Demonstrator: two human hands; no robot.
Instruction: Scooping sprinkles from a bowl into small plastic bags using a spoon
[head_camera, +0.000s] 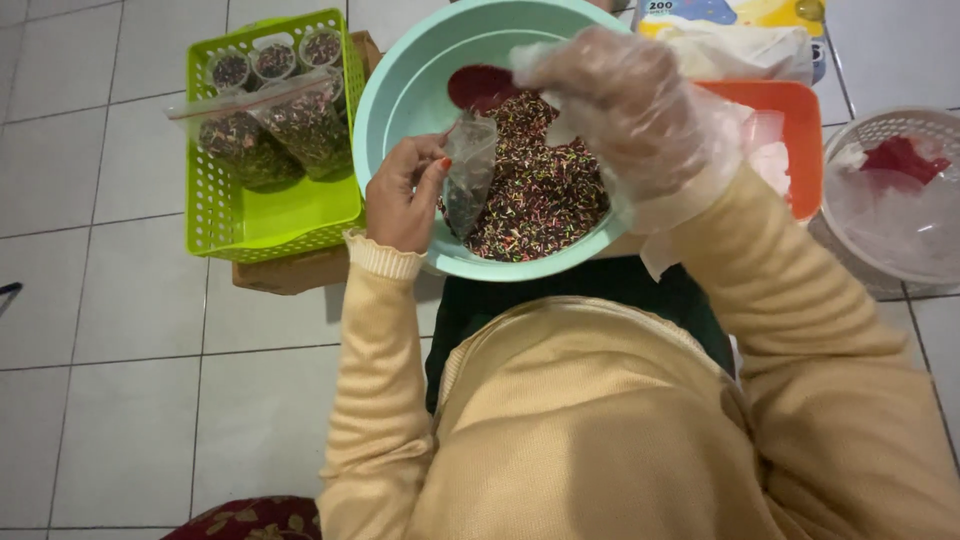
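Currently left hand pinches small clear bag by its rim, mouth up, long axis vertical, over teal bowl. Gloved right hand, closed on red scoop, sits just right of bag, above sprinkles.

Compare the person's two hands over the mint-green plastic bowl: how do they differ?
The right hand wears a loose clear plastic glove and holds a dark red scoop; the left hand is bare and pinches a small clear plastic bag open. The right hand sits higher over the mint-green plastic bowl; the left hand rests at its rim. Both have cream knit sleeves.
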